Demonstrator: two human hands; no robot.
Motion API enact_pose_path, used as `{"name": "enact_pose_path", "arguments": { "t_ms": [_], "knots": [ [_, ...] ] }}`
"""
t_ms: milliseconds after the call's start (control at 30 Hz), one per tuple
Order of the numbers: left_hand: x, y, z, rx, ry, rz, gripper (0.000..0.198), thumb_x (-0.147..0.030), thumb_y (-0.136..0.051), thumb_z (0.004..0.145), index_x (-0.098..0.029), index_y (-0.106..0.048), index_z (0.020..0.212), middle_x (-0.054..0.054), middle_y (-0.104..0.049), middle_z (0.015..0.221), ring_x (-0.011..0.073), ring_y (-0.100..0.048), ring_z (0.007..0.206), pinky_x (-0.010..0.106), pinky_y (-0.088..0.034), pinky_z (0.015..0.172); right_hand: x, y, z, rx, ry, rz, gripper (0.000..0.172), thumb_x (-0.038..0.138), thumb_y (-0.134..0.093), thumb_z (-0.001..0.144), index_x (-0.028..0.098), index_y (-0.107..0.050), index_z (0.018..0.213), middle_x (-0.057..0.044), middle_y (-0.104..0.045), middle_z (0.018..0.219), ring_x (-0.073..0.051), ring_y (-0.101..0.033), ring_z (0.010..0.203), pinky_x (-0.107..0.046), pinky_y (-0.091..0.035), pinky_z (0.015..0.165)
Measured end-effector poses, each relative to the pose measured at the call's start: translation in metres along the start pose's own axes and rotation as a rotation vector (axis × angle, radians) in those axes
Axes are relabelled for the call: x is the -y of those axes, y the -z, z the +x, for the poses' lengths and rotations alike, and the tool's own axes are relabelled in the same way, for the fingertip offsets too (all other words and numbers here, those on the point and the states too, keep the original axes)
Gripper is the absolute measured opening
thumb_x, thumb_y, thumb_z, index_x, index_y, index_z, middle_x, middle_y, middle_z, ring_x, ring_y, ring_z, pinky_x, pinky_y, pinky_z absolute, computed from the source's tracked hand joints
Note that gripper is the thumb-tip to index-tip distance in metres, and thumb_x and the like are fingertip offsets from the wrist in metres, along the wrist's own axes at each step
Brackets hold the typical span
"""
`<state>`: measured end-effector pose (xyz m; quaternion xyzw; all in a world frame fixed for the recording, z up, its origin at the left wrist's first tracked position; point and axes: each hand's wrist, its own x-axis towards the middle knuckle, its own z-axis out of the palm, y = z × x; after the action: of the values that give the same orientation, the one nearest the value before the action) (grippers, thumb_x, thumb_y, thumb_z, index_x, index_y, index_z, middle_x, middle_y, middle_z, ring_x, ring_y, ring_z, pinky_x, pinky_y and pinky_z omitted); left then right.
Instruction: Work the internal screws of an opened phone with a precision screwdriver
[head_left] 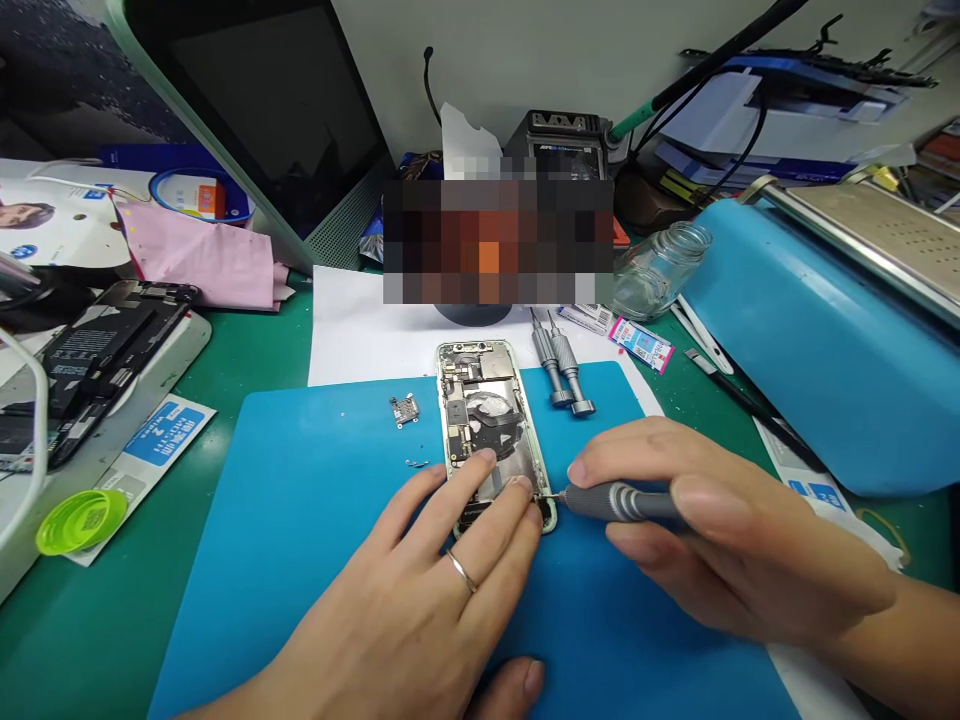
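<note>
A phone point(495, 405) with its inside laid bare lies upright in view on the blue mat point(300, 500). My left hand point(442, 570) rests on its lower part, fingers stretched out and lightly spread, a ring on one of them. Held in my right hand point(720, 530) is a small grey screwdriver point(626, 503), lying almost level. Its thin tip meets the phone's lower right edge; the exact spot is too small to make out. Left of the phone sit a small circuit part point(405, 410) and several tiny screws point(416, 463).
Two grey screwdrivers point(562, 365) lie right of the phone. Behind them stand a glass jar point(660, 270) and a blue machine point(817, 350). A screen point(277, 110) leans at the back left. Another opened phone point(90, 350) and a green cap point(81, 522) are at left.
</note>
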<state>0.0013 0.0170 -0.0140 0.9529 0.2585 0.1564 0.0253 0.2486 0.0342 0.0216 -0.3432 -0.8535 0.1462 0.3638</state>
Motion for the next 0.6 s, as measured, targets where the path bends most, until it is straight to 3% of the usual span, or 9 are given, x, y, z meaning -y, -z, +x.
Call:
{"name": "enact_pose_path", "arguments": {
  "t_ms": [100, 233, 300, 467, 600],
  "knots": [
    [-0.0003, 0.0022, 0.0002, 0.014, 0.006, -0.004, 0.061, -0.057, -0.046, 0.1, -0.016, -0.055, 0.144, 0.001, -0.056, 0.15, 0.0316, -0.042, 0.139, 0.044, -0.031, 0.109, -0.004, 0.0031, 0.0025, 0.022, 0.176, 0.023, 0.053, 0.018, -0.06, 0.094, 0.028, -0.05, 0.145, -0.007, -0.074, 0.094, -0.02, -0.071, 0.079, -0.034, -0.063, 0.071],
    [-0.0019, 0.0047, -0.0005, 0.034, 0.017, -0.024, 0.062, -0.057, -0.047, 0.1, -0.016, -0.051, 0.147, 0.001, -0.052, 0.154, 0.0306, -0.039, 0.142, 0.044, -0.028, 0.112, -0.004, -0.0004, 0.0017, 0.011, 0.214, 0.074, 0.062, 0.008, -0.046, 0.096, 0.022, -0.036, 0.156, -0.012, -0.071, 0.108, -0.022, -0.07, 0.098, -0.041, -0.062, 0.082],
    [-0.0027, 0.006, -0.0008, 0.032, 0.025, -0.041, 0.061, -0.054, -0.049, 0.1, -0.015, -0.05, 0.148, 0.002, -0.051, 0.154, 0.0304, -0.037, 0.143, 0.044, -0.027, 0.114, -0.0028, -0.0029, 0.0013, 0.023, 0.224, 0.092, 0.061, 0.005, -0.046, 0.095, 0.022, -0.039, 0.154, -0.012, -0.072, 0.109, -0.022, -0.07, 0.101, -0.04, -0.061, 0.085],
    [-0.0034, 0.0083, -0.0012, 0.01, 0.024, -0.053, 0.059, -0.051, -0.051, 0.1, -0.014, -0.052, 0.146, 0.004, -0.056, 0.15, 0.0297, -0.042, 0.14, 0.043, -0.029, 0.114, -0.0042, -0.0062, 0.0014, -0.091, 0.193, 0.039, 0.051, 0.012, -0.049, 0.097, 0.03, -0.051, 0.145, -0.004, -0.068, 0.085, -0.018, -0.064, 0.074, -0.035, -0.058, 0.066],
    [-0.0028, 0.0073, -0.0016, 0.022, 0.017, -0.06, 0.06, -0.05, -0.052, 0.1, -0.015, -0.05, 0.148, 0.003, -0.055, 0.15, 0.0298, -0.041, 0.14, 0.043, -0.027, 0.115, -0.0053, -0.0067, 0.0031, -0.089, 0.224, 0.042, 0.044, 0.013, -0.043, 0.101, 0.023, -0.052, 0.142, -0.01, -0.069, 0.106, -0.019, -0.068, 0.092, -0.039, -0.06, 0.078]
  ]
}}
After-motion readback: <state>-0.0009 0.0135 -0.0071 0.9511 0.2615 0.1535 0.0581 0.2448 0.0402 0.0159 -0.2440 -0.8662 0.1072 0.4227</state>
